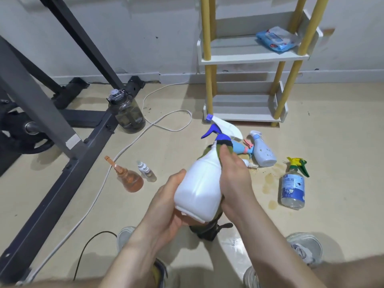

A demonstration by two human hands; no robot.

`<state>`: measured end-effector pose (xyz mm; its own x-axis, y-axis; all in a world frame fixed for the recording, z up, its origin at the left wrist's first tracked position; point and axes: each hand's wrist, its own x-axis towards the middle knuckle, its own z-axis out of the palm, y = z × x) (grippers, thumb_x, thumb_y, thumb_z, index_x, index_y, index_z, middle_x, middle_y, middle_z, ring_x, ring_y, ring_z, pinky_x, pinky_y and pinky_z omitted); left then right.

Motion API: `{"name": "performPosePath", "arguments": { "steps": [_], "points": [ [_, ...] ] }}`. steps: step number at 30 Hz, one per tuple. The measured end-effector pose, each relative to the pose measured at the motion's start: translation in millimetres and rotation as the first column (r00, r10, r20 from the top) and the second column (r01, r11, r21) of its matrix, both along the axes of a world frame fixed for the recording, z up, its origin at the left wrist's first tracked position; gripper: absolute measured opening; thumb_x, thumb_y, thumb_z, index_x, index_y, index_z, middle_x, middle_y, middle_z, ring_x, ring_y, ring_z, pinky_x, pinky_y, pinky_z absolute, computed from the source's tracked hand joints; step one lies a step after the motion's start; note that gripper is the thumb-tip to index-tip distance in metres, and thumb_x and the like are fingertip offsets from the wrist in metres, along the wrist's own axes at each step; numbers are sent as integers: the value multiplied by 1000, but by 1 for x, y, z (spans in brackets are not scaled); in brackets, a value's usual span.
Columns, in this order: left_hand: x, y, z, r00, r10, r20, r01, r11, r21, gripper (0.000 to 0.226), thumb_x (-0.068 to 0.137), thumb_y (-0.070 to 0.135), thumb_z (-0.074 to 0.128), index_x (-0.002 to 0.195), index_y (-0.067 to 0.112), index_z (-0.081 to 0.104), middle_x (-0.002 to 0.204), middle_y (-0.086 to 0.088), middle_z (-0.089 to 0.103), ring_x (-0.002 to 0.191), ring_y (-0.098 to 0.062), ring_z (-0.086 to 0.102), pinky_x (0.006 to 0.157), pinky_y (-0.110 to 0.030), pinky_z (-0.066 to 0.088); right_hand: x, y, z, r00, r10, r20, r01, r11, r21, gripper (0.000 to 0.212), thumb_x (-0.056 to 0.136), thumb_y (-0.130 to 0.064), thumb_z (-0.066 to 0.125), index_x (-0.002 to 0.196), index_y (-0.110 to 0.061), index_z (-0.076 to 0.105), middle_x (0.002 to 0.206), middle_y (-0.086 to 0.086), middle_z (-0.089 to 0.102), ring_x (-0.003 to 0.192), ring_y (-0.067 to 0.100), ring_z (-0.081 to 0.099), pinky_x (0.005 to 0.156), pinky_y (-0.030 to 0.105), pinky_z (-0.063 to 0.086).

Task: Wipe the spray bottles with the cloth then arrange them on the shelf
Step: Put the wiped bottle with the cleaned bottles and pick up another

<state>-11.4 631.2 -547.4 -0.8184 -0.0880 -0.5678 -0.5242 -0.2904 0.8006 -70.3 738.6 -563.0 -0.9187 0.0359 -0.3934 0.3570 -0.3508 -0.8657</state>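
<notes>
Head view, the only one.

The white spray bottle (199,183) is held in the air in front of the shelf (249,57), nearer the person than its bottom tier. It is tilted, with the blue trigger toward the shelf. The left hand (166,204) cups the base, fingers curled under it. The right hand (234,177) wraps the dark green cloth (218,151) round the shoulder and side, fingers curled over it.

Risks, as judged:
- The plastic looks smooth and only the base is gripped bare. A hard rub could twist the bottle out of the left hand.
- A dropped bottle would likely fall among the pale blue bottle (264,152) and the clear labelled bottle (293,190), both on the floor before the shelf's foot.
- Brownish stains (270,183) lie there too, and could re-soil anything set down.
- Rubbing at the collar may loosen the spray head.
- A wipes packet (278,38) takes up space on the middle tier.
</notes>
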Motion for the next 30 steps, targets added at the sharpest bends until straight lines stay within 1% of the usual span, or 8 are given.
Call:
{"name": "performPosePath", "arguments": {
  "steps": [4,7,11,14,20,24,27,30],
  "points": [
    [-7,1,5,983,-161,-88,118,923,-365,16,92,44,58,106,44,66,95,19,70,84,-8,69,78,-42,59,3,0,-14,990,-136,34,135,990,35,28,100,-39,52,92,-20,71,88,10,69,90,31,66,89,48,53],
    [-4,10,6,947,-288,-143,168,822,-544,49,66,50,75,110,56,56,97,30,67,91,4,66,78,-24,58,1,1,-16,973,-226,48,224,973,58,31,102,-36,49,88,-16,69,88,15,71,88,37,69,87,56,55],
    [-6,13,3,961,-178,-213,112,950,-291,46,69,34,75,113,39,68,104,10,74,99,-17,70,75,-30,56,-1,7,-16,954,-293,-66,296,955,27,28,103,-29,48,89,-17,68,84,7,69,79,25,65,86,51,54],
    [-1,14,-2,941,-181,-287,70,932,-357,45,65,31,77,108,42,69,102,17,73,95,-7,69,75,-21,53,-16,23,-10,919,-378,-114,376,926,-41,35,95,-45,47,85,-15,62,84,11,60,77,25,56,80,46,51],
    [-4,-15,11,880,-411,-240,187,762,-620,58,62,35,82,105,67,59,111,29,66,105,4,61,87,-15,51,-43,45,-13,894,203,-400,97,783,614,43,105,-35,38,142,-17,50,125,0,58,116,14,52,100,31,40],
    [6,-18,4,866,-470,-168,211,649,-731,69,55,52,78,118,65,53,116,35,59,113,10,52,89,-13,43,-53,48,-12,897,235,-375,140,654,744,37,105,-33,39,92,-6,61,84,10,63,86,32,56,74,39,42],
    [10,-12,0,858,-491,-152,224,623,-750,63,57,49,78,107,75,49,112,40,56,110,13,50,85,-6,40,-63,55,-11,961,78,-264,136,700,701,46,104,-33,42,69,-5,51,70,11,57,71,30,51,69,42,44],
    [8,-8,-3,879,-443,-176,184,654,-734,67,54,53,77,113,70,51,111,41,57,108,17,50,83,-3,40,-67,59,-8,975,-214,-52,219,924,313,46,100,-32,48,85,12,54,70,11,51,66,21,48,59,33,40]
  ]
}}
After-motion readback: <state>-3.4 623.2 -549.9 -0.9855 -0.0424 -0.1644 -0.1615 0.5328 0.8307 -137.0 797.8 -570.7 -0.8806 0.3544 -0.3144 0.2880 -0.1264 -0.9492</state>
